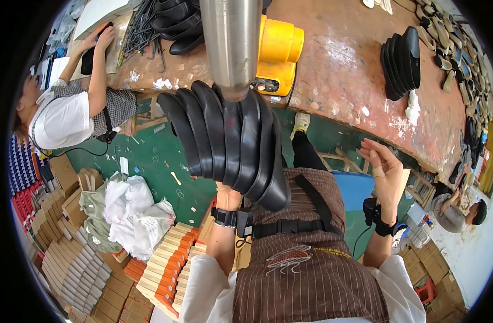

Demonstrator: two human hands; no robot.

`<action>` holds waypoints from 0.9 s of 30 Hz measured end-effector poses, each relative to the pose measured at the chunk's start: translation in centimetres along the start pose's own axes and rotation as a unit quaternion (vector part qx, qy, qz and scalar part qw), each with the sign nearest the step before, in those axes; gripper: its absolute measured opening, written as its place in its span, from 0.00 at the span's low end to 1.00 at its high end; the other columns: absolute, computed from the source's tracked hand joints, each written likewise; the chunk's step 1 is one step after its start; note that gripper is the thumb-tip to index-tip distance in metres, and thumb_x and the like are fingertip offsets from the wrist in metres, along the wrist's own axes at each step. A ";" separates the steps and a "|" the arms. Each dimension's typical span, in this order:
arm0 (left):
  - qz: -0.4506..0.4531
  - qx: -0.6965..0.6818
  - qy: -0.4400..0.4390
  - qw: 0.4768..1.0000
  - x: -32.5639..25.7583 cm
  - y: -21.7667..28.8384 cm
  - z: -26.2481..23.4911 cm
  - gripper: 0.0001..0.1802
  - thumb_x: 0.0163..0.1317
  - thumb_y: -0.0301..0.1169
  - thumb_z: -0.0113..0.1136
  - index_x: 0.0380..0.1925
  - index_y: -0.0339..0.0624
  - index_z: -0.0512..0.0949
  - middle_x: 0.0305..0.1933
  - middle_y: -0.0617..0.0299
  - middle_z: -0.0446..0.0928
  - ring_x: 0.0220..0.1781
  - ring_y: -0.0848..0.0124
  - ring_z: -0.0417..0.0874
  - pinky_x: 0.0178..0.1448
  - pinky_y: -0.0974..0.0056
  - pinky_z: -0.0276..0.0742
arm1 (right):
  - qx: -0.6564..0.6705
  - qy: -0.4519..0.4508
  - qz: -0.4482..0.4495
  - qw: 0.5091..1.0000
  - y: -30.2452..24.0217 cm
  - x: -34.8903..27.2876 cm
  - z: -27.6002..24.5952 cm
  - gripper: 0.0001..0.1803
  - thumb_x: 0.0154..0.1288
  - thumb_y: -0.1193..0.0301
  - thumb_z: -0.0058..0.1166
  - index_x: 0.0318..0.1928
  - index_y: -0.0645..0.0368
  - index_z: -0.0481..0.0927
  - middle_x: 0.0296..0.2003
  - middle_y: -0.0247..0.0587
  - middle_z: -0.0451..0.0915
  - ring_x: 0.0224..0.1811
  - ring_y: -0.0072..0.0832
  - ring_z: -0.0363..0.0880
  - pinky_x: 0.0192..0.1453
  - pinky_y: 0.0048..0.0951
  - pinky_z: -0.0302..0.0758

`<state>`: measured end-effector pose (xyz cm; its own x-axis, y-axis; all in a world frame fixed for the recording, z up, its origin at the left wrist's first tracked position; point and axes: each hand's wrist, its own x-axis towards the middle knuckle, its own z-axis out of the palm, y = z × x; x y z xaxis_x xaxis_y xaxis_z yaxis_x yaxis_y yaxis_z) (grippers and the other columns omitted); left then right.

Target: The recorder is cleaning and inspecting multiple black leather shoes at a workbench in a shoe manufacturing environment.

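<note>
A row of several nested black shoes point(233, 142), glossy and pressed close together, is held up in front of my apron. My left hand point(227, 196) supports it from beneath; the fingers are hidden behind the shoes, and only the base of the hand and the wrist show. A thick metal tube point(233, 46) comes down from the top edge, its rounded end overlapping the upper edge of the row. Off to the right, my right hand point(384, 169) is raised beside the table edge, its fingers apart and slightly bent, with nothing in it.
The worn reddish worktable point(332, 97) carries a yellow machine housing point(279, 51), another black shoe stack point(401, 62) and many shoes point(445, 32) at right. At left, a co-worker point(69, 113) handles a dark item. White sacks point(131, 210) and boxes point(168, 269) stand on the green floor.
</note>
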<state>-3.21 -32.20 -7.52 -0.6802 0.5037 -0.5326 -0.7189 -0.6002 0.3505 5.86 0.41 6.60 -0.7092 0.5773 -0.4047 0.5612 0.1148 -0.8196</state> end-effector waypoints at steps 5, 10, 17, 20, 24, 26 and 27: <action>0.007 -0.048 -0.002 0.999 1.1 0.0 -0.5 0.36 0.63 0.54 0.44 0.65 0.43 0.59 0.67 0.56 0.63 0.67 0.58 0.64 0.71 0.51 0.55 | -0.032 -0.007 -0.014 0.999 -0.1 -0.3 0.6 0.13 0.68 0.75 0.47 0.49 0.67 0.77 0.43 0.41 0.81 0.46 0.23 0.79 0.51 0.23 0.74; 0.011 -0.094 -0.007 0.995 0.4 0.0 -1.3 0.35 0.65 0.54 0.42 0.65 0.44 0.60 0.67 0.56 0.63 0.67 0.57 0.64 0.71 0.50 0.56 | -0.059 -0.012 -0.027 0.998 0.1 -0.4 1.1 0.13 0.67 0.78 0.46 0.49 0.66 0.78 0.42 0.41 0.82 0.45 0.24 0.80 0.49 0.23 0.75; 0.032 -0.158 -0.013 0.987 -0.7 0.9 -2.4 0.34 0.66 0.54 0.39 0.65 0.45 0.60 0.67 0.57 0.63 0.67 0.57 0.64 0.71 0.49 0.56 | -0.091 -0.053 -0.048 0.993 -1.7 -0.7 3.7 0.12 0.66 0.78 0.46 0.48 0.66 0.78 0.39 0.43 0.82 0.42 0.24 0.80 0.47 0.24 0.75; 0.055 -0.186 -0.013 0.981 -3.9 1.4 -3.3 0.33 0.67 0.55 0.38 0.65 0.45 0.61 0.67 0.57 0.63 0.67 0.56 0.64 0.71 0.49 0.56 | -0.060 -0.165 -0.057 0.983 -2.4 -1.2 6.3 0.11 0.66 0.74 0.48 0.46 0.65 0.79 0.40 0.44 0.82 0.41 0.26 0.81 0.43 0.24 0.75; 0.030 -0.037 0.276 0.960 -9.1 1.2 -3.6 0.35 0.62 0.51 0.52 0.64 0.43 0.61 0.65 0.59 0.66 0.65 0.59 0.67 0.69 0.51 0.60 | 0.025 -0.413 -0.019 0.910 -3.6 -2.0 10.4 0.28 0.67 0.62 0.50 0.63 0.60 0.62 0.54 0.54 0.72 0.57 0.37 0.72 0.57 0.35 0.72; -0.029 0.130 0.153 0.979 -12.3 0.7 -5.7 0.46 0.52 0.45 0.65 0.67 0.38 0.55 0.67 0.55 0.61 0.69 0.59 0.61 0.72 0.55 0.55 | 0.036 -0.507 -0.006 0.861 -4.0 -3.0 12.9 0.45 0.64 0.52 0.52 0.70 0.59 0.44 0.64 0.64 0.58 0.66 0.49 0.60 0.65 0.40 0.64; -0.020 0.125 0.156 0.980 -12.4 0.6 -4.0 0.46 0.52 0.45 0.65 0.67 0.38 0.55 0.67 0.55 0.61 0.69 0.59 0.61 0.72 0.55 0.55 | 0.018 -0.523 -0.046 0.851 -3.1 -3.4 13.9 0.51 0.63 0.50 0.52 0.69 0.66 0.37 0.66 0.69 0.49 0.70 0.52 0.51 0.70 0.40 0.55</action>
<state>5.32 -41.30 -3.81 -0.6015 0.2856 -0.7461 -0.7834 -0.3938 0.4808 0.64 -13.17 4.85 -0.7520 -0.4701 -0.4620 0.4830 0.0839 -0.8716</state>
